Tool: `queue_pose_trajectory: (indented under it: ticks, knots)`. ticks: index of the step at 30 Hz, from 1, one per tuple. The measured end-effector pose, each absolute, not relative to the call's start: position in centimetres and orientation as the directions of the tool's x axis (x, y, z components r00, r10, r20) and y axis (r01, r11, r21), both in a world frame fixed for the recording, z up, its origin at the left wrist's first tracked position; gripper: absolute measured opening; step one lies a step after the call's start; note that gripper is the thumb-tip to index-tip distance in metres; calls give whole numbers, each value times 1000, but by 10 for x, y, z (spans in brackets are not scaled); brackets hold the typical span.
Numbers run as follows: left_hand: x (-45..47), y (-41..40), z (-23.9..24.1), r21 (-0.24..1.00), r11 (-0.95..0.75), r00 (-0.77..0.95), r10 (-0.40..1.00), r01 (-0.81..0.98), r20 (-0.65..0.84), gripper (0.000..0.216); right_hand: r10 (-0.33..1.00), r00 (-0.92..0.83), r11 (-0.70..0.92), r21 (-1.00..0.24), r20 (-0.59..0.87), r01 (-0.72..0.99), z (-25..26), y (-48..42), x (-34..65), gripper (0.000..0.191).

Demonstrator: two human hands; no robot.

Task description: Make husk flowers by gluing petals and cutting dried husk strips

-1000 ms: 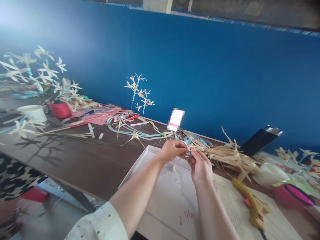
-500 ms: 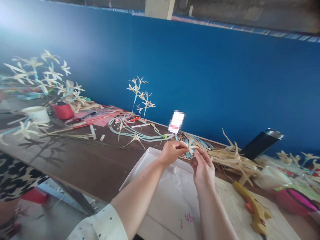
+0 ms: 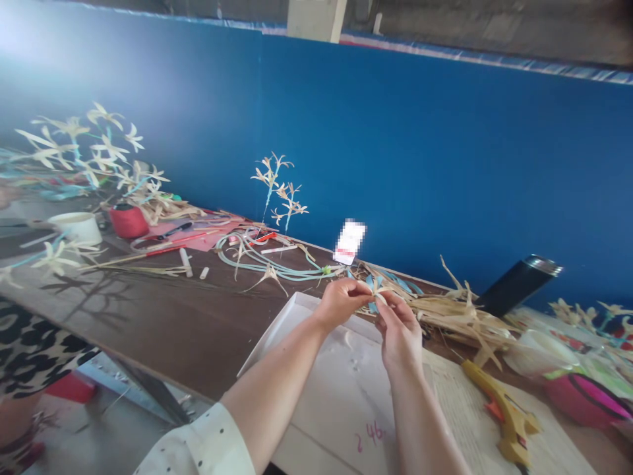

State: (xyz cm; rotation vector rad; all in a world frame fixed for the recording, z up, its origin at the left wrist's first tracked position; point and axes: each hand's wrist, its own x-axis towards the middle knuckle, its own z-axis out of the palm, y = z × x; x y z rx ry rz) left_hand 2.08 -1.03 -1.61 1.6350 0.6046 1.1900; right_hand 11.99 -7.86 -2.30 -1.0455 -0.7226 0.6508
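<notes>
Above the far end of a shallow white box lid [image 3: 321, 389], my two hands meet at one small cream flower [image 3: 376, 290] with thin, pointed petals. My left hand [image 3: 343, 300] pinches it from the left between thumb and fingertips. From the right, my right hand [image 3: 399, 323] closes thumb and fingers on its petals. Just behind the fingers show blue strips [image 3: 405, 285] and a pile of dry tan husk strips [image 3: 455, 313]. The flower's lower part is hidden by my fingers.
A yellow glue gun [image 3: 502, 412] lies on paper at right, near a pink pouch [image 3: 586, 399]. Behind stand a tilted black flask [image 3: 519, 284] and a phone [image 3: 350, 243]. Pale blue tubing [image 3: 277, 267], a white cup [image 3: 76, 227] and finished flower stems [image 3: 103, 145] occupy the left.
My right thumb and fingers have shifted slightly up and left over the flower's petals, bending them. My left hand keeps its pinch. The view has moved very slightly.
</notes>
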Motion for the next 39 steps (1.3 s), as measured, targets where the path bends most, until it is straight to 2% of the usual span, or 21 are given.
queue_pose_trajectory:
  ticks: [5, 9, 28, 39]
  knots:
    - [20, -11, -16, 894, -432, 398, 805, -114, 440, 20, 760, 606, 388, -912, 234, -134, -21, -79, 118, 49]
    - [20, -12, -15, 903, -409, 422, 802, -128, 423, 20, 771, 578, 411, -901, 266, -135, -20, -79, 117, 49]
    - [18, -11, -14, 911, -413, 453, 807, -23, 378, 23, 796, 552, 383, -912, 246, -147, -22, -78, 120, 45]
    - [18, -9, -18, 904, -425, 486, 802, 57, 347, 25, 776, 544, 375, -927, 320, 11, -18, -80, 119, 52]
